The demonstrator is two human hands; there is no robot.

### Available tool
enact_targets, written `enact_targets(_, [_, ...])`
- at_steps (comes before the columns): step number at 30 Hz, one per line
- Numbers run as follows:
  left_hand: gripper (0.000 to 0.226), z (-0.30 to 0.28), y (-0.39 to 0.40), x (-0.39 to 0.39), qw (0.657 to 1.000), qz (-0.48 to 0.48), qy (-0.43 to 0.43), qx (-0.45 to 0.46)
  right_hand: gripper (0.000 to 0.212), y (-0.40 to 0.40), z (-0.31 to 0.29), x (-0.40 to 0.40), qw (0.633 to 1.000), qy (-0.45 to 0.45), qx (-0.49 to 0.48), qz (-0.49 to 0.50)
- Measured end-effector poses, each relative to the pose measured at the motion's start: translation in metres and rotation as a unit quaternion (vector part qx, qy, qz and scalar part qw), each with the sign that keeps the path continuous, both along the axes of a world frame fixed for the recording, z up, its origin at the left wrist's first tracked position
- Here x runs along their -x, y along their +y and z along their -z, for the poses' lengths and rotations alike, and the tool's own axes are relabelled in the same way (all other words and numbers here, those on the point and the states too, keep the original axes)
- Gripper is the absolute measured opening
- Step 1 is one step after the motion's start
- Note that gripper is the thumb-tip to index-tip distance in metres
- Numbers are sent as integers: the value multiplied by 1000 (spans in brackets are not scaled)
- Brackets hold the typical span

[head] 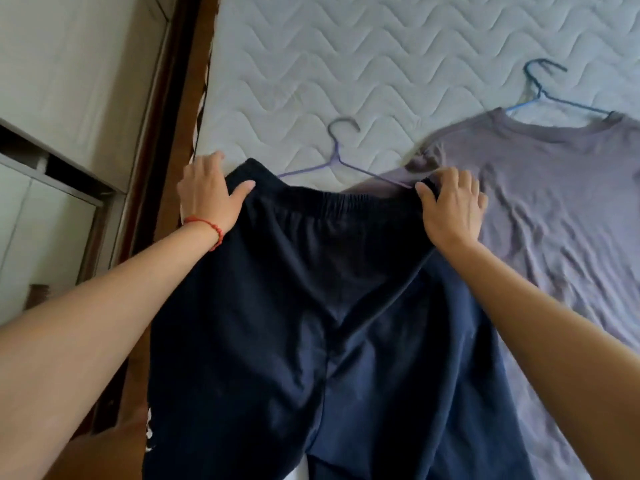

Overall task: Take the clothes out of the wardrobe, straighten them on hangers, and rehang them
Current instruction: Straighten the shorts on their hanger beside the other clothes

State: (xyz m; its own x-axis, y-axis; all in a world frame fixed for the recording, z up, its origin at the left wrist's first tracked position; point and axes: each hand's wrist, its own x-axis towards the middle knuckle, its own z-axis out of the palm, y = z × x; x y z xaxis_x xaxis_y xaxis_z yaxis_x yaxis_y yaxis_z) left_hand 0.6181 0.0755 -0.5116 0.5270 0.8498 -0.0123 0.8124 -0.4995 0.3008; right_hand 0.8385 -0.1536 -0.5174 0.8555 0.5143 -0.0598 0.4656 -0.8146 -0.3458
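A pair of dark navy trousers lies spread over the near edge of a bed, its legs running down toward 6 o'clock and out of sight. The elastic waistband sits near the middle of the view, stretched flat between both hands. The left hand, with a red cord bracelet on the wrist, grips the waistband's corner at about 9 o'clock from centre, thumb over the cloth and fingers curled behind it. The right hand grips the opposite corner at about 3 o'clock in the same way, thumb on top, fingers wrapped over the edge.

A pale purple hanger lies on the quilted white mattress just beyond the waistband, toward 12 o'clock; its arms reach down to the trousers and its right end passes under the cloth by the right hand. Whether it is threaded inside the waist cannot be told.

At 2 o'clock a greyish-mauve T-shirt lies flat and creased on the mattress, with a blue hanger inside its neckline, hook pointing away. The trousers overlap the shirt's left sleeve.

At 9 o'clock, beside the bed's dark wooden frame, stands a white wardrobe; a dark gap shows along one panel, its contents not visible.
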Motion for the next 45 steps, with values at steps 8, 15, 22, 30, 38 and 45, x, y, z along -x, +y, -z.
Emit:
enact_targets(8, [57,48,-106,83,990,135,23,-26,41,-39,33,147,982,-79,-74,-154])
enact_targets(15, [62,62,-164,179,985,89,136,52,55,-73,66,207,982,-16,66,-175])
enact_targets(22, [66,68,-143,207,986,53,133,83,63,-77,65,195,995,18,73,-66])
enact_targets(30, [55,53,-59,196,953,-151,-139,222,30,-88,23,276,987,121,-106,28])
enact_targets(38, [31,47,-19,180,914,-149,-124,356,45,-104,-4,359,836,495,32,234])
enact_targets(45, [10,36,-32,225,866,-120,-77,480,19,-103,-2,376,776,591,-9,219])
